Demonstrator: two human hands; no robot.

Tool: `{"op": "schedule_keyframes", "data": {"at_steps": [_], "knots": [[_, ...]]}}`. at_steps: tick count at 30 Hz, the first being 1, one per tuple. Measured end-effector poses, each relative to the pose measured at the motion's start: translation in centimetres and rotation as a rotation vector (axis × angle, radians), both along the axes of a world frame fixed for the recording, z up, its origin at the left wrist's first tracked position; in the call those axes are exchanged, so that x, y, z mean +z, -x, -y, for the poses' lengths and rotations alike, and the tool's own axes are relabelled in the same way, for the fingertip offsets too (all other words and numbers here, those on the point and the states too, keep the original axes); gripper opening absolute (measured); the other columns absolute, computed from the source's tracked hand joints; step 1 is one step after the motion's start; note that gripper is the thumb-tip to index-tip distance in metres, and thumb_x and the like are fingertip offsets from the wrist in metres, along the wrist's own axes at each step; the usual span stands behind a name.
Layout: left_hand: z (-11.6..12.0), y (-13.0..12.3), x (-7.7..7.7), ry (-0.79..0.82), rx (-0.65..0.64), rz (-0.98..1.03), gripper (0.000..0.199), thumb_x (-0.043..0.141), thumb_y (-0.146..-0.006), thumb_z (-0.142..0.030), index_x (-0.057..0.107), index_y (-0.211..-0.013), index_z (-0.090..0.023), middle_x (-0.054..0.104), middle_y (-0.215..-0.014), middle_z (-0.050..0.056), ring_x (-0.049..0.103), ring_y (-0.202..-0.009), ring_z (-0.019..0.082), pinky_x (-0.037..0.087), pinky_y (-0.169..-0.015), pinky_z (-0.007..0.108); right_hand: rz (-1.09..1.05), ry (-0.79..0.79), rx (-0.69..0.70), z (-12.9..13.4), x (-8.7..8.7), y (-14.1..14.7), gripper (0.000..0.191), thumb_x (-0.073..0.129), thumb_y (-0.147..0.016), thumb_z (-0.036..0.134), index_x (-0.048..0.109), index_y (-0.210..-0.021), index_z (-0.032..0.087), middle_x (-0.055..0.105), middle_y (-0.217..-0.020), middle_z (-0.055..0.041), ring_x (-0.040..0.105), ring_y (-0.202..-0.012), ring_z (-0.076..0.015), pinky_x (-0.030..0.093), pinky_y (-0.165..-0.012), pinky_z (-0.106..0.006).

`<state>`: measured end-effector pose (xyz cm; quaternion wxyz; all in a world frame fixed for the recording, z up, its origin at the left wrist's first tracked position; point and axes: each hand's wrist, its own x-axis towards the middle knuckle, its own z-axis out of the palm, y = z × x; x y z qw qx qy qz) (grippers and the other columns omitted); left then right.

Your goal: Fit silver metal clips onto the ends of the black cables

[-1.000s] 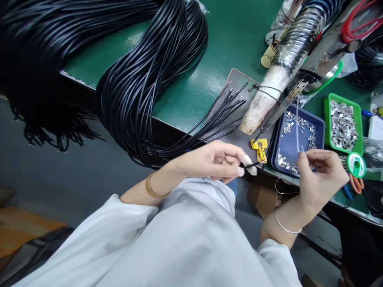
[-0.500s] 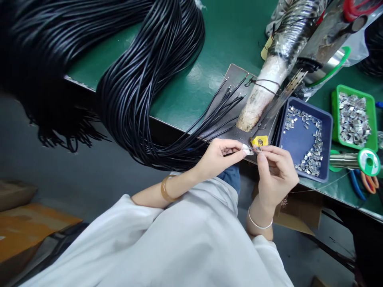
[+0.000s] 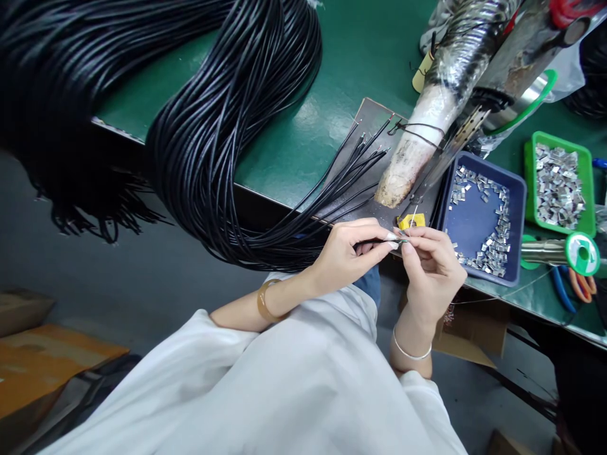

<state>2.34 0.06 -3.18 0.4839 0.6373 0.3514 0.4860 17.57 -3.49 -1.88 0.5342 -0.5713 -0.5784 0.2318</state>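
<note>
In the head view, the left hand (image 3: 348,256) was almost shut, and its thumb and finger pinched a black wire (image 3: 367,241). The right hand (image 3: 434,275) was nearly closed too, pinching at the tiny tip (image 3: 403,241) of that wire. The two hands almost met there, so I could not tell just what the right one held.

A yellow block (image 3: 411,221) sat just past the fingertips. Past the left hand, loose ends (image 3: 365,155) lay on a board, and the big bunch (image 3: 227,126) hung over the edge of the green surface (image 3: 351,63). Just past the right hand was a blue tray (image 3: 469,224) of little metal bits.

The tip looked thin, so a hard pinch could bend it, or a loose pinch could let it slip. The bunch looked heavy and could slide down and tug the wire away. A metal rod (image 3: 467,136) pointed down near the hands. If it was hot, a bump could burn a finger. A sleeve or wrist could knock the blue tray and spill the bits.
</note>
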Motion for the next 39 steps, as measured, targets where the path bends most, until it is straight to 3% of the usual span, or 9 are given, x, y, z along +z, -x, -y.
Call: {"op": "schedule_keyframes", "data": {"at_steps": [4,6,9,11,13,15,22,28,39], "knots": [[0.0,0.2,-0.6,-0.295,0.054,-0.19,0.018,0.057,-0.096,-0.021,0.074,-0.097,-0.014,0.067,-0.08,0.006,0.057,-0.071,0.014,0.046,-0.07,0.027,0.245,-0.093,-0.035,0.2,0.3,-0.2,0.013,0.07,-0.085,0.014,0.073,-0.093,0.024,0.072,-0.097,-0.0025,0.07,-0.093,-0.0169,0.062,-0.084,-0.037],[0.3,0.1,-0.8,-0.371,0.087,-0.275,0.02,0.053,-0.098,-0.022,0.073,-0.097,-0.016,0.069,-0.081,0.007,0.06,-0.075,0.016,0.048,-0.075,0.03,0.269,-0.099,-0.048,0.3,0.4,-0.1,0.014,0.071,-0.085,0.013,0.073,-0.092,0.024,0.072,-0.098,-0.0025,0.07,-0.093,-0.0172,0.062,-0.085,-0.038],[1.1,-0.2,-0.4,-0.185,0.027,-0.157,0.022,0.051,-0.099,-0.027,0.068,-0.091,-0.016,0.07,-0.081,0.006,0.063,-0.074,0.015,0.05,-0.072,0.028,0.046,-0.054,-0.021,0.6,0.2,0.4,0.008,0.07,-0.085,0.016,0.071,-0.088,0.023,0.07,-0.099,-0.0026,0.072,-0.09,-0.0175,0.064,-0.081,-0.038],[1.4,-0.3,0.2,0.126,-0.103,0.04,0.025,0.052,-0.099,-0.034,0.062,-0.085,-0.016,0.066,-0.071,0.003,0.058,-0.06,0.011,0.048,-0.06,0.023,-0.044,-0.054,-0.012,0.8,-0.1,0.7,0.007,0.069,-0.086,0.017,0.07,-0.086,0.023,0.069,-0.099,-0.0024,0.072,-0.091,-0.018,0.065,-0.082,-0.04],[1.5,-0.2,0.8,0.435,-0.249,0.218,0.031,0.057,-0.097,-0.043,0.057,-0.081,-0.016,0.06,-0.063,-0.001,0.048,-0.046,0.007,0.039,-0.047,0.02,-0.002,-0.092,-0.042,1.0,-0.3,1.0,0.009,0.071,-0.084,0.016,0.071,-0.088,0.024,0.069,-0.099,-0.0024,0.071,-0.093,-0.0188,0.065,-0.085,-0.043],[1.2,0.1,1.2,0.603,-0.337,0.315,0.034,0.062,-0.093,-0.047,0.057,-0.082,-0.015,0.06,-0.061,-0.001,0.04,-0.041,0.004,0.032,-0.041,0.019,0.023,-0.104,-0.062,1.0,-0.3,1.1,0.011,0.071,-0.084,0.015,0.071,-0.089,0.024,0.07,-0.099,-0.0025,0.071,-0.093,-0.0188,0.065,-0.086,-0.044],[0.3,0.5,0.8,0.603,-0.236,0.372,0.021,0.077,-0.08,-0.031,0.068,-0.082,-0.012,0.054,-0.061,-0.003,0.044,-0.054,0.006,0.036,-0.052,0.019,-0.073,-0.034,-0.021,0.4,0.0,0.3,0.01,0.069,-0.088,0.017,0.075,-0.09,0.024,0.07,-0.096,-0.0028,0.071,-0.091,-0.0165,0.064,-0.079,-0.036],[0.1,0.5,0.7,0.619,-0.254,0.38,0.019,0.081,-0.075,-0.026,0.069,-0.077,-0.011,0.056,-0.066,-0.001,0.046,-0.06,0.006,0.036,-0.056,0.02,0.001,-0.005,0.074,0.3,0.2,-0.2,0.015,0.072,-0.086,0.016,0.076,-0.094,0.027,0.073,-0.096,-0.0017,0.069,-0.091,-0.0157,0.06,-0.08,-0.034],[-0.3,0.7,0.8,0.645,-0.315,0.434,0.022,0.084,-0.072,-0.026,0.07,-0.075,-0.009,0.057,-0.065,-0.002,0.045,-0.058,0.005,0.035,-0.054,0.017,-0.075,-0.036,0.138,0.1,-0.2,-0.6,0.023,0.073,-0.083,0.01,0.077,-0.096,0.029,0.074,-0.096,-0.0007,0.069,-0.09,-0.0147,0.059,-0.079,-0.031]]}}
